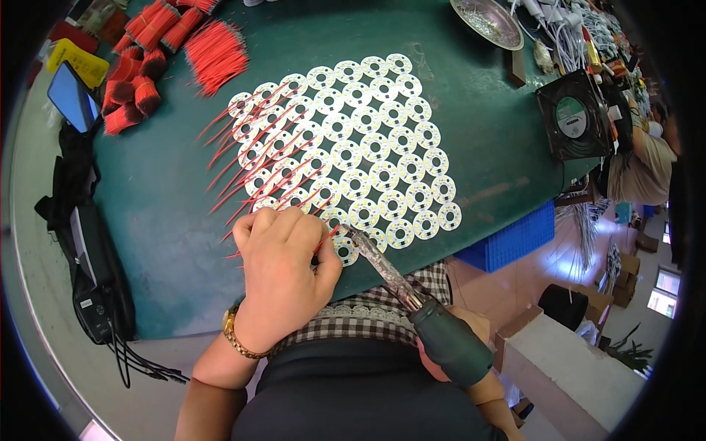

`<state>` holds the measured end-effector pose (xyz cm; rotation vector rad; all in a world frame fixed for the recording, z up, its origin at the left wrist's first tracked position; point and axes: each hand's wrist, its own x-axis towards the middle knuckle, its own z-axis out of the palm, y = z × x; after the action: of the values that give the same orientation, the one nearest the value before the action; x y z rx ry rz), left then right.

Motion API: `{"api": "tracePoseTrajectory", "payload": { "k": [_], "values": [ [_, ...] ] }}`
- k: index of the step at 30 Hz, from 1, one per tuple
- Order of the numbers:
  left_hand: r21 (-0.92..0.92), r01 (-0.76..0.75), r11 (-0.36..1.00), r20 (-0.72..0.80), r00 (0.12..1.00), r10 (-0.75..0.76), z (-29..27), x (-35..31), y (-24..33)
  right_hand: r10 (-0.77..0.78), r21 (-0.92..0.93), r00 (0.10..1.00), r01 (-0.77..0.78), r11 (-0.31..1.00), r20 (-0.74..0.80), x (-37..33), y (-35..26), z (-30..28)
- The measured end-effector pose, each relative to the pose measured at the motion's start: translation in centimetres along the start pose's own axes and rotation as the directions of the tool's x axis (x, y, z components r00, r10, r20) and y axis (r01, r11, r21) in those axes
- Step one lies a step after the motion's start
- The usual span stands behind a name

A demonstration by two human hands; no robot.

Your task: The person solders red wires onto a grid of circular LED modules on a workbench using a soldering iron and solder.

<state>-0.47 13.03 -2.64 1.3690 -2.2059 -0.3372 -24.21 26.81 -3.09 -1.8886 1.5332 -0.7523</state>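
Observation:
A panel of several round white LED boards (368, 140) lies on the green table mat (162, 206). Short red wires (250, 165) stick out from the boards on its left side. My left hand (283, 272) rests at the panel's near edge, fingers pinched on a thin red wire (327, 239) next to a near-row board. My right hand (471, 367), mostly hidden, grips the dark green handle of a soldering iron (448, 342). The iron's metal shaft runs up-left, with its tip (347, 231) at the same near-row board beside the wire.
Bundles of red wires (213, 51) and red-black bundles (136, 81) lie at the back left. A phone (72, 95) and a black device with cables (95, 272) sit on the left. A small black fan (573, 117), a metal dish (489, 20) and a blue crate (515, 239) are on the right.

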Motion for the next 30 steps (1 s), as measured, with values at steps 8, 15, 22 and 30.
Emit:
{"api": "tracePoseTrajectory", "payload": {
  "k": [8, 15, 22, 30],
  "values": [
    [0.012, -0.001, 1.0, -0.004, 1.0, 0.001, 0.0, 0.0, -0.1, 0.134, 0.078, 0.991, -0.135, 0.988, 0.007, 0.1, 0.3, 0.5],
    [0.019, -0.001, 1.0, 0.001, 1.0, 0.001, -0.1, -0.3, -0.2, -0.118, -0.06, 0.993, 0.117, 0.991, -0.018, -0.5, 0.7, 0.5],
    [0.004, -0.001, 1.0, 0.006, 1.0, 0.001, 0.0, -0.1, -0.2, -0.066, -0.135, 0.995, 0.055, 0.989, -0.079, 0.0, -0.1, 0.8],
    [0.026, 0.027, 0.999, 0.003, 1.0, -0.027, 0.0, -0.4, 0.1, 0.085, -0.057, 0.995, -0.087, 0.995, -0.045, -0.4, 1.0, 1.6]
  ]
}}
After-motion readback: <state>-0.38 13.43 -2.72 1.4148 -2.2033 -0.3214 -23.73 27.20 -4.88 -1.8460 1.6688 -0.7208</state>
